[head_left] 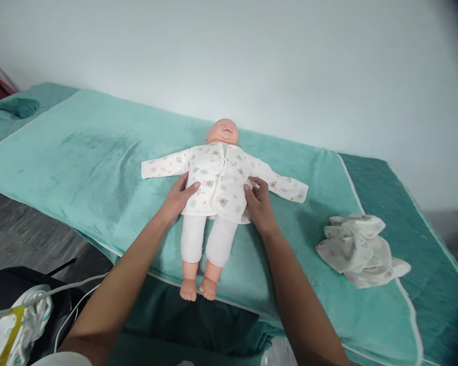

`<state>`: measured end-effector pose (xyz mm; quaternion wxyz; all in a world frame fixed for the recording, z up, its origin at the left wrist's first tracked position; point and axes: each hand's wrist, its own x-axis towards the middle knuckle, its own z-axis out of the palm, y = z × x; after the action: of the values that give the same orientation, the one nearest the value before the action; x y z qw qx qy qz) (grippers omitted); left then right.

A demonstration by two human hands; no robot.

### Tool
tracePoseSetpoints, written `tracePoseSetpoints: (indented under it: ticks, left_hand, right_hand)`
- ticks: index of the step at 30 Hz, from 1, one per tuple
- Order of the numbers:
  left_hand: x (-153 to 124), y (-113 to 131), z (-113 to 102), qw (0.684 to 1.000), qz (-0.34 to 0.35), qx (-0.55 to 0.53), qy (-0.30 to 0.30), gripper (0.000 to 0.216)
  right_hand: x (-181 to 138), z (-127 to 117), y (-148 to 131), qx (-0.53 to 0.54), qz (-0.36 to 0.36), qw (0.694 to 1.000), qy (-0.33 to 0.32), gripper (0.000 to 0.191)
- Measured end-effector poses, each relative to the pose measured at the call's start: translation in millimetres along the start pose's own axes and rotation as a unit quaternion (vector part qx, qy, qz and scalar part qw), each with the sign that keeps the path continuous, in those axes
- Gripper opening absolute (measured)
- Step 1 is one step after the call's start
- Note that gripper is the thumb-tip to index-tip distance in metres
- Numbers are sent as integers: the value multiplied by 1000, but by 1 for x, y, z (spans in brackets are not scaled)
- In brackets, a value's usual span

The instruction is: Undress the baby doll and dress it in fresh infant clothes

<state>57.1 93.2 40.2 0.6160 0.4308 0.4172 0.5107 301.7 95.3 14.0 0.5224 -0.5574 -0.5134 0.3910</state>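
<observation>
A baby doll (223, 133) lies on its back on the green cover, head toward the wall and bare feet at the near edge. It wears a white printed baby shirt (217, 178) whose long sleeves stretch out to both sides, the ends flat with no doll hands showing. White fabric covers its legs (192, 239). My left hand (175, 199) grips the shirt at the doll's side, thumb on top and the other fingers partly hidden. On the opposite side, my right hand (260, 204) pinches the shirt's side edge between thumb and fingers.
A crumpled printed white cloth (361, 249) lies to the right on the green cover (99, 147). At lower left, a patterned cloth item with a yellow strip (13, 330) rests on a black seat, with pale cables (72, 284) crossing nearby. The wall (229, 61) borders the bed's far side.
</observation>
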Motion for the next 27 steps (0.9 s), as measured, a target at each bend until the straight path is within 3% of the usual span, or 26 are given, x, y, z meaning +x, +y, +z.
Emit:
tracePoseSetpoints:
  ticks: [13,19,27]
  left_hand:
    - [57,-8,26,997,49,-40,-39,67]
    - [48,-14,21,998,51,-38,4,60]
    - [29,-22,13,992,88,57,63,47]
  right_hand:
    - [23,-5,0,36,-25,999,6,68]
    - [22,-7,2,61,3,998,17,62]
    - [18,-16,11,48,25,997,56,58]
